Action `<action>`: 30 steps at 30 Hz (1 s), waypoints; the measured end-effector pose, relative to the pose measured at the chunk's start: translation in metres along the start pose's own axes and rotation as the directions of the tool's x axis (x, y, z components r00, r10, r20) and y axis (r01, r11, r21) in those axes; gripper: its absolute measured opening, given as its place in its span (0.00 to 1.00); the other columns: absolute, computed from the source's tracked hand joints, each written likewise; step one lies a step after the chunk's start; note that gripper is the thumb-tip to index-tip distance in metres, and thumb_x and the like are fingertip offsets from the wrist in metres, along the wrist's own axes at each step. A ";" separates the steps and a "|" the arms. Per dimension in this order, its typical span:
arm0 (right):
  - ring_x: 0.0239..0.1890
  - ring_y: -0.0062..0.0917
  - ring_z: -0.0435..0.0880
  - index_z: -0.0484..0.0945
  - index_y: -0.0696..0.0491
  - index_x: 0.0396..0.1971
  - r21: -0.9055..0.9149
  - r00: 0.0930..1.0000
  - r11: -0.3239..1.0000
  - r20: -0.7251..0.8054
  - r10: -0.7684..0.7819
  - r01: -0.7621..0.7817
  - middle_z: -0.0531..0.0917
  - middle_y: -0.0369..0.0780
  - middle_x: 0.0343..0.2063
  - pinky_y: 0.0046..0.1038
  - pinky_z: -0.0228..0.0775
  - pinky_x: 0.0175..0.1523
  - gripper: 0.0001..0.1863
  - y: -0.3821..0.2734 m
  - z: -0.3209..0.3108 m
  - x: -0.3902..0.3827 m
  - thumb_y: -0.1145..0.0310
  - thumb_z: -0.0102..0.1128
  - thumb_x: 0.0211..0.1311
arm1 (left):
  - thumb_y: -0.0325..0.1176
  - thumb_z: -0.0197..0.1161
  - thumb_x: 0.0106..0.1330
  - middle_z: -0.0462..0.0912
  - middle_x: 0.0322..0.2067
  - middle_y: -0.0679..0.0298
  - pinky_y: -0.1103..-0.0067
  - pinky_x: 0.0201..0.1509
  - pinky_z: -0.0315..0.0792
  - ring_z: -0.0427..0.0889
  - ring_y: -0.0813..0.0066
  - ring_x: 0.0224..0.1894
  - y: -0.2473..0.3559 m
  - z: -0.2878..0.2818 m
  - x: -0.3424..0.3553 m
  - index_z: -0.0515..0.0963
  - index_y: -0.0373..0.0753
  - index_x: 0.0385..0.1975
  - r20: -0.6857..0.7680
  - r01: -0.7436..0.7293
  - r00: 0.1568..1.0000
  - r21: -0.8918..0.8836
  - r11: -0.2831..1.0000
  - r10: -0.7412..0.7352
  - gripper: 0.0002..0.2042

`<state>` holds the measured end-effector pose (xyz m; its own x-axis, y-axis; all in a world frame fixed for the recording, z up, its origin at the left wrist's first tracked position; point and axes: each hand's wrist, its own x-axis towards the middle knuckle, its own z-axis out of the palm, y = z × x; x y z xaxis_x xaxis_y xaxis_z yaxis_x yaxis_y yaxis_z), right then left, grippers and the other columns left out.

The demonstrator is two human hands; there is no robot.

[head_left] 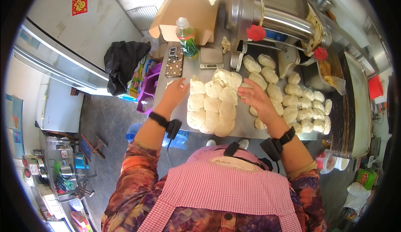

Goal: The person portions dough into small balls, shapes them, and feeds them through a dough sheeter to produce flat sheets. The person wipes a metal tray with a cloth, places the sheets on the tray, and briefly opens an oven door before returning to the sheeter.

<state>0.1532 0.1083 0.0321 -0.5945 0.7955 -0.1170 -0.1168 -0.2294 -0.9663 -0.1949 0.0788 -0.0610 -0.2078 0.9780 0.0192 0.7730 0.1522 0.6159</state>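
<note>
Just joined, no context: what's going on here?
A person in a pink checked apron stands at a metal table, left hand and right hand on opposite sides of a block of dough pieces. Whether either touches it is unclear. More dough pieces lie to the right; a digital scale sits beyond the block.

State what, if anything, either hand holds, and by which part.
Nothing visibly held: the left hand and right hand flank the clustered dough pieces.
</note>
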 end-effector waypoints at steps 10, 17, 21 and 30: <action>0.53 0.33 0.72 0.60 0.54 0.61 -0.199 0.992 0.974 0.046 0.121 -0.109 0.74 0.43 0.51 0.33 0.63 0.59 0.31 0.020 0.002 0.012 0.70 0.55 0.56 | 0.35 0.72 0.47 0.78 0.36 0.51 0.74 0.40 0.72 0.79 0.60 0.37 0.069 0.005 0.003 0.71 0.32 0.38 0.247 -0.010 0.967 -0.194 0.981 0.058 0.22; 0.65 0.44 0.57 0.63 0.52 0.60 -0.878 0.885 0.134 0.466 0.014 0.460 0.64 0.49 0.61 0.44 0.50 0.65 0.37 0.052 0.022 0.033 0.56 0.63 0.49 | 0.24 0.65 0.53 0.79 0.38 0.59 0.76 0.43 0.74 0.80 0.66 0.38 0.061 -0.001 -0.027 0.70 0.34 0.44 -0.008 0.052 0.998 -0.581 0.812 -0.070 0.18; 0.66 0.44 0.57 0.62 0.53 0.61 -0.883 0.879 0.113 0.466 0.101 0.456 0.64 0.48 0.61 0.42 0.50 0.66 0.39 0.050 0.022 0.040 0.55 0.63 0.49 | 0.18 0.55 0.56 0.76 0.46 0.55 0.70 0.55 0.72 0.77 0.63 0.49 0.052 -0.017 -0.035 0.66 0.32 0.50 -0.008 0.000 0.987 -0.999 0.050 -0.159 0.19; 0.57 0.39 0.71 0.59 0.54 0.62 -0.605 0.947 0.729 0.223 -0.232 0.321 0.71 0.50 0.54 0.32 0.63 0.60 0.47 0.005 0.064 0.056 0.59 0.73 0.40 | 0.22 0.53 0.61 0.74 0.51 0.57 0.67 0.57 0.71 0.75 0.63 0.52 0.096 -0.045 -0.039 0.65 0.38 0.56 0.166 0.165 0.986 -0.963 -0.214 0.011 0.21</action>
<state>0.0683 0.1155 0.0350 -0.7130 0.6816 0.1645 0.2050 0.4270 -0.8807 -0.1393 0.0490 0.0329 -0.0966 0.9898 -0.1049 -0.7768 -0.0091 0.6296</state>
